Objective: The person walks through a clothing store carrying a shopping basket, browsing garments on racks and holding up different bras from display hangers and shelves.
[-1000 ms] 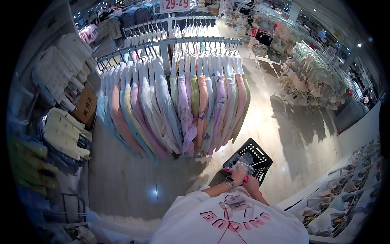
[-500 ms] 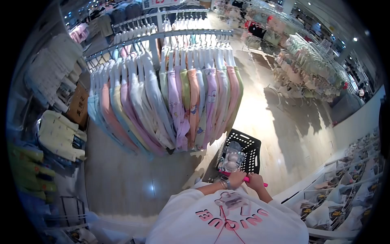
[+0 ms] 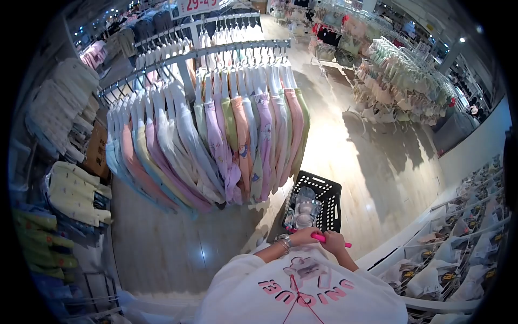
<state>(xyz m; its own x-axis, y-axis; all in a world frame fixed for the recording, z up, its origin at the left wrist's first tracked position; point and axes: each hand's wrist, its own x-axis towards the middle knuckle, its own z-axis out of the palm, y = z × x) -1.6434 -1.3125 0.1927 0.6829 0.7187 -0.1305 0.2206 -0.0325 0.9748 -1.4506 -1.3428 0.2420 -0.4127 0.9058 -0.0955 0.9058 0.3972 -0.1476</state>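
Observation:
Both my hands are closed on the pink handle of a black perforated basket. My left hand, with a watch and bracelet at the wrist, grips the left part of the handle. Just beside it, my right hand wraps the handle nearer its right end. Several pale moulded bras, some seemingly in clear packaging, lie inside the basket on its left side. The basket's underside is hidden.
A rack of pastel garments on white hangers stands ahead and left of the basket. Bra racks are at the back right. A slanted display runs along my right. Folded clothes and a cardboard box are on the left.
The surroundings have shifted slightly left in view, and the basket and hands sit a little further left. Both hands keep their hold on the handle.

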